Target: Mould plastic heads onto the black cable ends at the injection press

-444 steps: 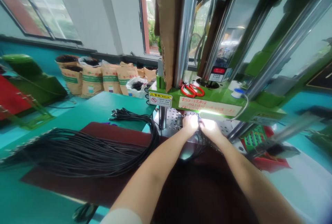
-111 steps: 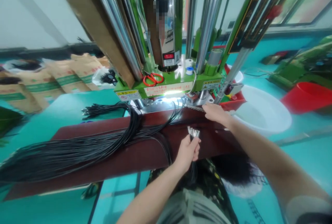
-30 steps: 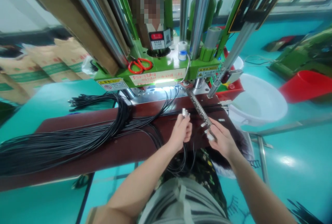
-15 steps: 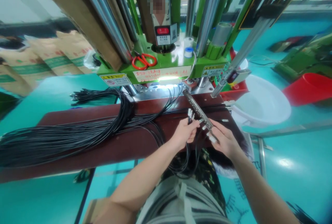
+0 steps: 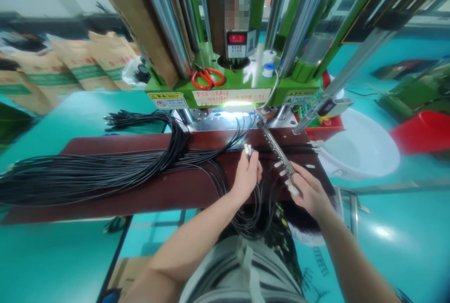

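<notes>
My left hand [image 5: 247, 174] is closed round several black cables, whose silvery connectors [image 5: 248, 149] stick up above the fingers. To its right, my right hand [image 5: 308, 185] grips the near end of a long metal bar [image 5: 276, 149]. Several pale connectors [image 5: 280, 168] sit along the left side of that bar, near my right fingers. The bar's far end is close to the lit metal plate of the press. Loose black cables [image 5: 251, 216] hang in loops below my left hand, over my lap.
A green press [image 5: 239, 88] with red scissors [image 5: 208, 78] stands ahead. Long black cables [image 5: 105, 176] lie on the brown board [image 5: 140, 209]. A white basin [image 5: 362, 146] and a red container [image 5: 422, 132] are at right, paper sacks [image 5: 84, 66] at left.
My left hand has moved left, away from the metal bar, with its cables. My right hand still holds the bar. The whole view has shifted slightly.
</notes>
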`<state>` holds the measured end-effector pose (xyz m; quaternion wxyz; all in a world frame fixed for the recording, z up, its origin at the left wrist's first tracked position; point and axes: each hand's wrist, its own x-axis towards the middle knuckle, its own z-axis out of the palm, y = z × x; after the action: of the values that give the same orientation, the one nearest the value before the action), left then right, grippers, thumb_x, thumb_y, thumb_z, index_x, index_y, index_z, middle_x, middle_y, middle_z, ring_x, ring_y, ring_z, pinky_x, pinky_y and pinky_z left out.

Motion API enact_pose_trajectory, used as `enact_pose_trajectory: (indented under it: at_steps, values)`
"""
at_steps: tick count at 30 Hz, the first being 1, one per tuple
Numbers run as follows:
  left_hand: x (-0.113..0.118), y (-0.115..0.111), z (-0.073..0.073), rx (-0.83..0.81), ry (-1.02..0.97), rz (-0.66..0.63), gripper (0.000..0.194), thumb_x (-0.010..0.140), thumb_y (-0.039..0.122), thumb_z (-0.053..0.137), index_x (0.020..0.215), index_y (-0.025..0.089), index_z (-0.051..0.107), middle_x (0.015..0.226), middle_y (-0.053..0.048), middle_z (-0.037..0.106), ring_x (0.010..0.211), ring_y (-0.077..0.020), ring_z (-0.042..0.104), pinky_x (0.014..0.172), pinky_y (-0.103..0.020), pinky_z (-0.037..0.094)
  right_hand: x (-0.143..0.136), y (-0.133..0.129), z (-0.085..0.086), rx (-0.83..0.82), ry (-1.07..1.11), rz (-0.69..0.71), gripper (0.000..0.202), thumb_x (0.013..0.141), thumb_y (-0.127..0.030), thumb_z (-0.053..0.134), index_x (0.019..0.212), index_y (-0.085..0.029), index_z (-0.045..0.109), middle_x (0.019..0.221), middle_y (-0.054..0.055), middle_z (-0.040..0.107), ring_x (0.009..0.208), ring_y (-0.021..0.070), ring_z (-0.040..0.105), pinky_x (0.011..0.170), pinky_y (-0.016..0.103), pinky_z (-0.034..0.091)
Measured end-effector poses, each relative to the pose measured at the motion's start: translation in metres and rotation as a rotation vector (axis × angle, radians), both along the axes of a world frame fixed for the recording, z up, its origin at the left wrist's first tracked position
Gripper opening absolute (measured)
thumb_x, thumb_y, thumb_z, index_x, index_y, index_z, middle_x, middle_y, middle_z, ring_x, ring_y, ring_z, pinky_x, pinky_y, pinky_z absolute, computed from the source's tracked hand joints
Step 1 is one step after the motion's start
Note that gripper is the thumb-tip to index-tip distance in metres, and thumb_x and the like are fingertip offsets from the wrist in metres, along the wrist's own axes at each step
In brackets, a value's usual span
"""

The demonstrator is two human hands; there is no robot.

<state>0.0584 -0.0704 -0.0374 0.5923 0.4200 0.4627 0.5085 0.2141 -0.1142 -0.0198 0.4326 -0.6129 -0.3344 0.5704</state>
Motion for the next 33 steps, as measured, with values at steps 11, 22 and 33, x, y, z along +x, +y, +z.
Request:
enact_pose_trajectory:
  at_steps: [11,22,33]
  values:
    - [-0.001,0.002,0.006,-0.193,-0.165,-0.202,0.03,0.073,0.042,0.059,0.065,0.017,0.045,0.033,0.011,0.033,0.028,-0.0027,0.025,0.03,-0.015,0.021,0.003,0.002,0.011,-0.04,0.011,0.101,0.046,0.071,-0.04,0.062,0.113,-0.02,0.058,0.07,0.001,0.057,0.051,0.0071,0.042,0.04,0.017,0.031]
    - [-0.006,0.002,0.003,-0.19,-0.136,-0.19,0.034,0.069,0.045,0.062,0.062,0.016,0.046,0.032,0.01,0.033,0.026,-0.0033,0.027,0.029,-0.016,0.022,0.005,0.002,0.004,0.108,-0.175,0.283,0.051,0.075,-0.04,0.058,0.12,-0.017,0.055,0.09,0.008,0.062,0.058,0.011,0.049,0.045,0.021,0.037]
    - [-0.012,0.004,0.005,-0.132,-0.178,-0.055,0.031,0.076,0.044,0.055,0.068,0.02,0.037,0.036,0.012,0.033,0.026,-0.0028,0.021,0.027,-0.015,0.013,0.006,0.004,0.007,-0.031,-0.03,0.168,0.05,0.071,-0.044,0.062,0.115,-0.021,0.059,0.073,0.004,0.057,0.05,0.0079,0.043,0.04,0.017,0.028]
